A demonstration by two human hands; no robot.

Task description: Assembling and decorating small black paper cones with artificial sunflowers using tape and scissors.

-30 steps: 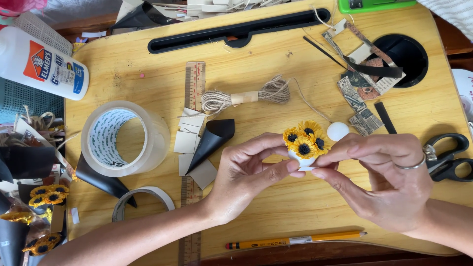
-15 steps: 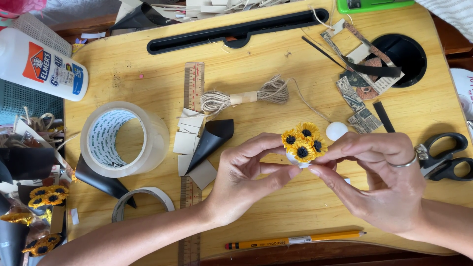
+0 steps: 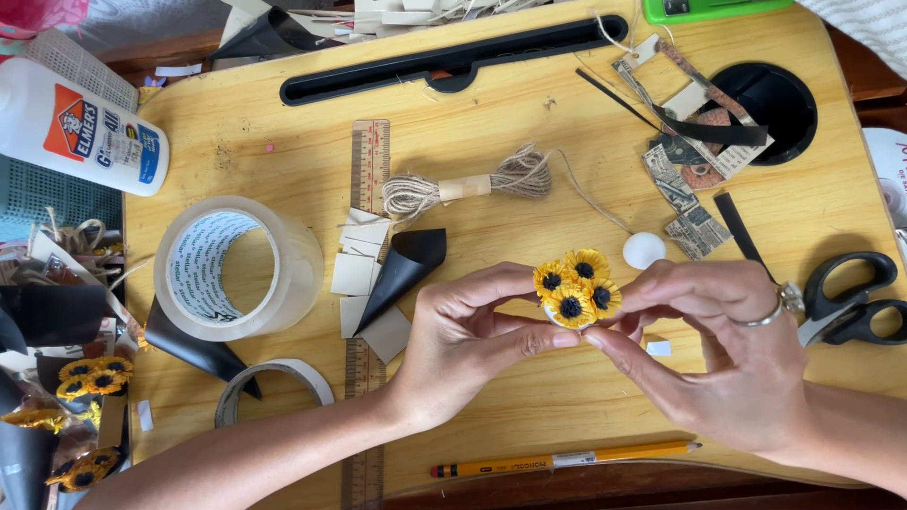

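Note:
A small cluster of yellow paper sunflowers point(image 3: 574, 286) with dark centres sits on a white ball, held above the wooden lap desk point(image 3: 510, 113). My left hand point(image 3: 463, 345) pinches it from the left with thumb and fingers. My right hand point(image 3: 727, 359), with a ring on one finger, holds it from the right with its fingertips. A second white ball point(image 3: 643, 250) lies on the desk just beyond the flowers. A black paper cone point(image 3: 402, 274) lies left of my left hand.
A clear tape roll point(image 3: 236, 269), glue bottle point(image 3: 80, 127), wooden ruler point(image 3: 367, 312), twine bundle point(image 3: 468, 187), card squares point(image 3: 357, 274), paper scraps point(image 3: 694, 161), black scissors point(image 3: 850, 297) and yellow pencil point(image 3: 567, 460) surround the hands. More sunflower bunches point(image 3: 90, 378) lie at the left edge.
The sunflower cluster has been turned slightly between the fingers and sits a little lower; both hands stay where they were.

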